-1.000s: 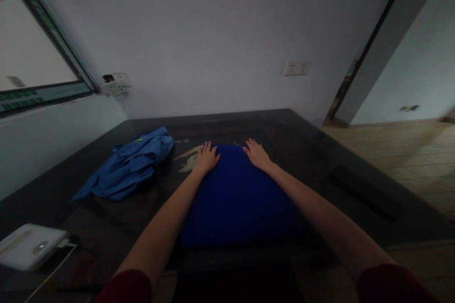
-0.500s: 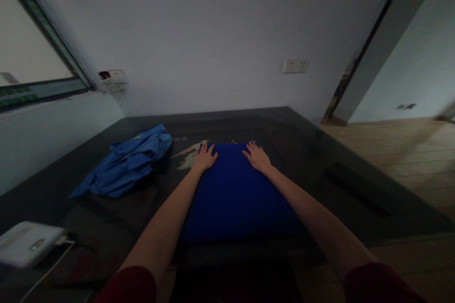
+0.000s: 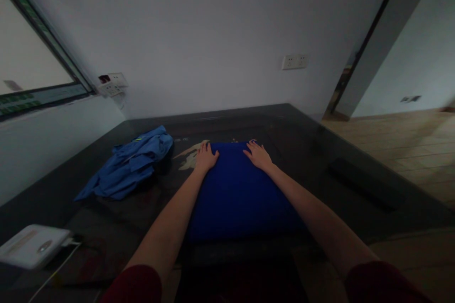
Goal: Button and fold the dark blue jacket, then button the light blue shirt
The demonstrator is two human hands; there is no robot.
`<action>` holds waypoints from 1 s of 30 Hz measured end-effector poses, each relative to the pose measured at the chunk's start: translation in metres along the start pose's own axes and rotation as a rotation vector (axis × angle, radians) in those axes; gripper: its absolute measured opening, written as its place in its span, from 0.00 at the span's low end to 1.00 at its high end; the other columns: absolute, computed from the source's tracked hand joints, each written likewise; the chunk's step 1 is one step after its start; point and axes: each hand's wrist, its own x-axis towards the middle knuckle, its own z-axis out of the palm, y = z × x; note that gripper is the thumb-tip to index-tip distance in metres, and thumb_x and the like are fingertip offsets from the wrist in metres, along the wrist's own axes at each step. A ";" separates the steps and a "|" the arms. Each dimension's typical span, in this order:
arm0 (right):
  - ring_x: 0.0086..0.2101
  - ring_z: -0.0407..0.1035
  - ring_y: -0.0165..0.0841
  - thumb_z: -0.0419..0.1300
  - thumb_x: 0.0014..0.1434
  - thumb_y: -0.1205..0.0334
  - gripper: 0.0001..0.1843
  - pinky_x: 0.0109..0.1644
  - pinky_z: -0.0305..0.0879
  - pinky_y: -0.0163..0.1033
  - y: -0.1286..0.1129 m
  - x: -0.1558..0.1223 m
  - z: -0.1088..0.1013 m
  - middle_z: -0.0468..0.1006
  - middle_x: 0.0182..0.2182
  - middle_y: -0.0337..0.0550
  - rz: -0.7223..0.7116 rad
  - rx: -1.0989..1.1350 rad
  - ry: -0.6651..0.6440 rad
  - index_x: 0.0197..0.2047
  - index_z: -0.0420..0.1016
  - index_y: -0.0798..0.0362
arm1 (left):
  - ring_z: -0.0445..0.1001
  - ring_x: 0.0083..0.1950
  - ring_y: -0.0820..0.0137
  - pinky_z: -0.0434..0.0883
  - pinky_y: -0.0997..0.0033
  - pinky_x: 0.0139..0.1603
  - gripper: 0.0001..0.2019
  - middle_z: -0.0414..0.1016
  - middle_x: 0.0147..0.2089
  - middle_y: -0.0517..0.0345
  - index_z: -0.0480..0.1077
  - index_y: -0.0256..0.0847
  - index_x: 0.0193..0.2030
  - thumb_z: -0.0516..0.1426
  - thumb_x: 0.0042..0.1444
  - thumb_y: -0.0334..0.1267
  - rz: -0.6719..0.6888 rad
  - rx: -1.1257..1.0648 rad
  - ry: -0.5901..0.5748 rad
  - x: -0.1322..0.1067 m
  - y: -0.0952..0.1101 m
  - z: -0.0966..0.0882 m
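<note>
A deep blue cloth (image 3: 238,199), flat and roughly rectangular, lies on the dark table before me. On its far left corner rests my left hand (image 3: 206,156), palm down with the fingers stretched out. My right hand (image 3: 259,155) lies flat over the far right corner, its fingers spread. Neither hand grips anything that I can see. To the left of the cloth is a crumpled lighter blue garment (image 3: 133,163), apart from both hands.
The dark table (image 3: 302,147) has a pale printed pattern near the cloth's far edge. At the front left sits a white device (image 3: 35,246) with a cable plugged in. A long black object (image 3: 362,182) lies on the right. Wall sockets (image 3: 294,61) are behind.
The view has tilted slightly. Both hands stay at the cloth's far corners, with almost no shift against it.
</note>
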 end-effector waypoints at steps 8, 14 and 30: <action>0.65 0.44 0.42 0.40 0.67 0.47 0.32 0.66 0.41 0.56 0.000 0.000 -0.003 0.55 0.65 0.54 -0.003 0.025 -0.012 0.67 0.55 0.59 | 0.47 0.71 0.52 0.47 0.53 0.68 0.35 0.50 0.69 0.33 0.52 0.24 0.67 0.42 0.60 0.51 -0.035 -0.006 0.012 0.004 0.007 0.000; 0.64 0.49 0.43 0.48 0.66 0.52 0.28 0.66 0.44 0.55 0.000 -0.002 -0.002 0.59 0.63 0.57 -0.014 0.129 0.074 0.63 0.62 0.60 | 0.46 0.71 0.54 0.47 0.49 0.68 0.28 0.53 0.69 0.38 0.57 0.32 0.65 0.46 0.60 0.44 -0.022 -0.116 0.132 -0.005 0.010 -0.001; 0.40 0.74 0.38 0.59 0.56 0.55 0.18 0.45 0.71 0.44 0.065 -0.121 -0.102 0.79 0.41 0.50 0.299 0.980 -0.051 0.48 0.75 0.53 | 0.78 0.39 0.65 0.74 0.66 0.38 0.20 0.76 0.43 0.42 0.64 0.31 0.54 0.56 0.56 0.37 -0.271 -0.914 -0.225 -0.017 -0.083 -0.047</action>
